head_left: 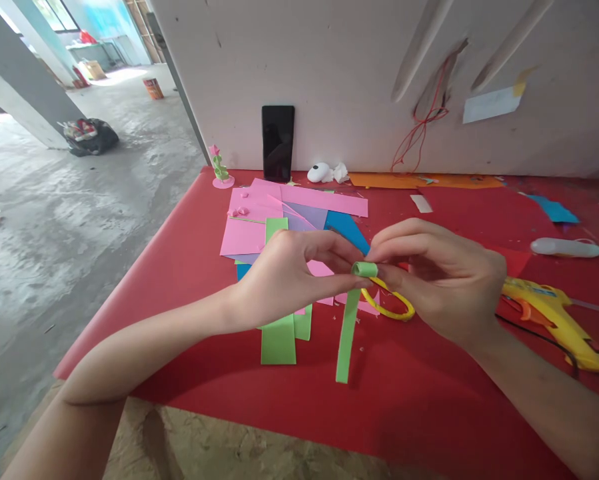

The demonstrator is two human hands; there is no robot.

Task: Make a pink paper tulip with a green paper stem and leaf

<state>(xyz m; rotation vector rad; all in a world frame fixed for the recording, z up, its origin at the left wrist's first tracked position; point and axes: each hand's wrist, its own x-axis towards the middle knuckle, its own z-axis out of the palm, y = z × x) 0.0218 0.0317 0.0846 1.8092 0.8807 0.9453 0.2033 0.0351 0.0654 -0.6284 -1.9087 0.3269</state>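
"Red covers the bench (189,257), and a phone (278,143) stands against the pale panel (344,80) behind. Where's the green paper strip (346,340)?"

"Between the hands, on my feed: left hand (292,270) and right hand (444,273) both pinch its coiled end, fingertips nearly together, the tail hanging down."

"Anything in the way?"

"I see a yellow handle (392,315) just below the coil, pink sheets (244,233) beyond the left hand, and a glue gun (564,320) beside the right."
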